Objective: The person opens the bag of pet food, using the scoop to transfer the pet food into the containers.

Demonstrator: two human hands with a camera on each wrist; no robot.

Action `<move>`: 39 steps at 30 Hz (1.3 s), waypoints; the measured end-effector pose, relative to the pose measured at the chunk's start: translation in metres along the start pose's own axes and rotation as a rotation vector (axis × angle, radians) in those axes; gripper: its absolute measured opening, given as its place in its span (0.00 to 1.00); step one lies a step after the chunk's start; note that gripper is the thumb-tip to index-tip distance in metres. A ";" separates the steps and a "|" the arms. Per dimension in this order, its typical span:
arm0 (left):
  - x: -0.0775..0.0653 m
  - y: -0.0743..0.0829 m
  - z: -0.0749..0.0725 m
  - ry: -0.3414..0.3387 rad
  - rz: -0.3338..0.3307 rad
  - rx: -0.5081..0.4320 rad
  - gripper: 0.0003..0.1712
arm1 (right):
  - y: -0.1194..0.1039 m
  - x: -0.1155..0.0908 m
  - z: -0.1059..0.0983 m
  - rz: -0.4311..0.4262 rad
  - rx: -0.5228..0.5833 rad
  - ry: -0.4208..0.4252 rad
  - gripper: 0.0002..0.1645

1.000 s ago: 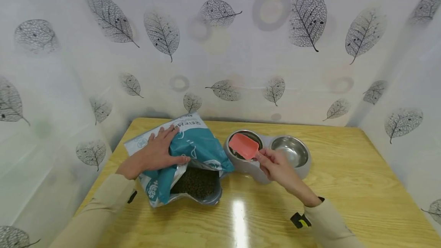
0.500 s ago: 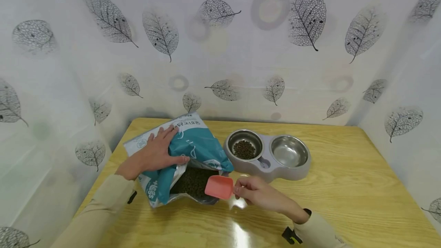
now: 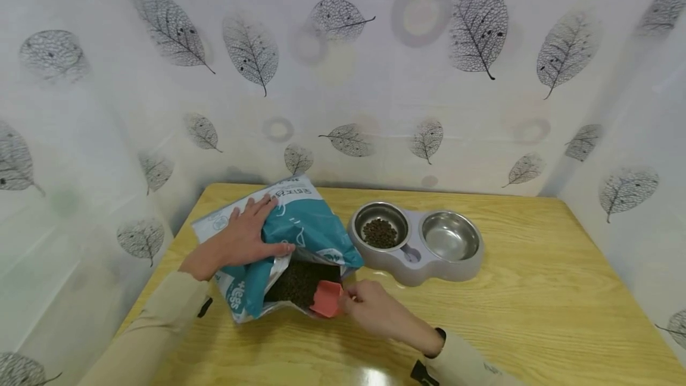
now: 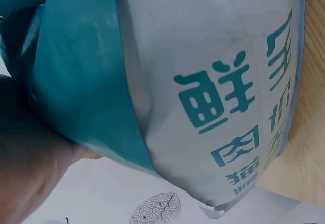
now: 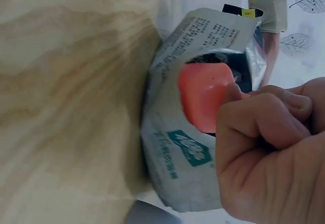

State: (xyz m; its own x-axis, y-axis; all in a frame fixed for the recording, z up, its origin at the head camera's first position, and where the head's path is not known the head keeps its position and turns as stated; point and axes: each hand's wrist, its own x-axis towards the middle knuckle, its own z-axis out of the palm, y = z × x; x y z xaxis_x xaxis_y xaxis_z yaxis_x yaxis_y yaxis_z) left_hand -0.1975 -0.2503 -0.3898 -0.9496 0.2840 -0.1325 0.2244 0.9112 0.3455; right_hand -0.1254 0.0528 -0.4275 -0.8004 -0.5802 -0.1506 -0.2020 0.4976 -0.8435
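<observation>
A teal and white pet food bag (image 3: 308, 222) lies on its side at the table's left, its mouth facing the front right. Brown kibble (image 3: 295, 285) shows inside. My left hand (image 3: 243, 247) rests on top of the bag, fingers spread and thumb along the mouth's upper edge. By its handle, my right hand (image 3: 380, 313) grips a pink scoop (image 3: 327, 299), whose front end is inside the bag's mouth. In the right wrist view the scoop (image 5: 203, 97) appears at the opening, with curled fingers hiding its handle. The left wrist view shows mostly bag (image 4: 91, 71).
A grey double bowl stand (image 3: 423, 274) sits right of the bag. Its left steel bowl holds some kibble (image 3: 380, 233); the right steel bowl (image 3: 451, 237) has bare shiny metal. Behind the wooden table (image 3: 552, 290) hangs a leaf-patterned curtain (image 3: 375, 94).
My right hand has carried the scoop from above the left bowl, left and toward me, into the bag's mouth. The left bowl's kibble has come into sight. My left hand has stayed on the bag.
</observation>
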 end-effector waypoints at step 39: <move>-0.001 0.002 -0.003 -0.010 -0.004 0.007 0.66 | 0.030 -0.015 -0.021 -0.169 0.768 -0.249 0.29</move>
State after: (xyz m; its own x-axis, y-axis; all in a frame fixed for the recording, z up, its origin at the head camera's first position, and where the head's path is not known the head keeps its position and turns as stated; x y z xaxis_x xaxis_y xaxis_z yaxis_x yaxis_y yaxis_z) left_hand -0.1971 -0.2495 -0.3868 -0.9485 0.2828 -0.1431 0.2217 0.9146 0.3382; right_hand -0.1312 0.0905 -0.4393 -0.6271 -0.7786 -0.0235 0.2055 -0.1363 -0.9691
